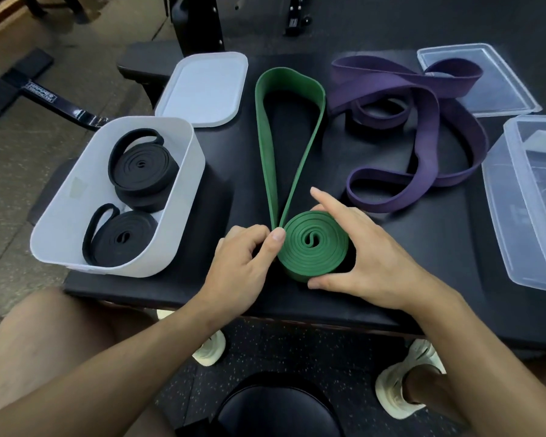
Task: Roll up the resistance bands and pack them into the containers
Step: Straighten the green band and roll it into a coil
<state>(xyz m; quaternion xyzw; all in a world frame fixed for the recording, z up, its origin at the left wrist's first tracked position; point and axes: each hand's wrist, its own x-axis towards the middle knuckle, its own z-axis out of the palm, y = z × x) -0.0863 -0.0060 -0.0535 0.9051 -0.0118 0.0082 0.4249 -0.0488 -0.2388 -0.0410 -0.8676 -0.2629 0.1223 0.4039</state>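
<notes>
while the right hand [363, 266] cups the rolled part of the green band [312, 247] — thumb on the near side, fingers round the far side, index finger lifted straight — the left hand [245, 263] pinches the two strands just where they enter the roll. to do this step well, i think the right hand should turn the roll while the left thumb feeds the strands tight and level, so no layer slips up. the roll lies on the black bench [438, 241], spiral face up, between the white container [73, 200] and the purple band [429, 127]. the unrolled loop [288, 73] stands on its edge and runs straight away from the person, its rounded end beside the white lid [205, 89].
</notes>
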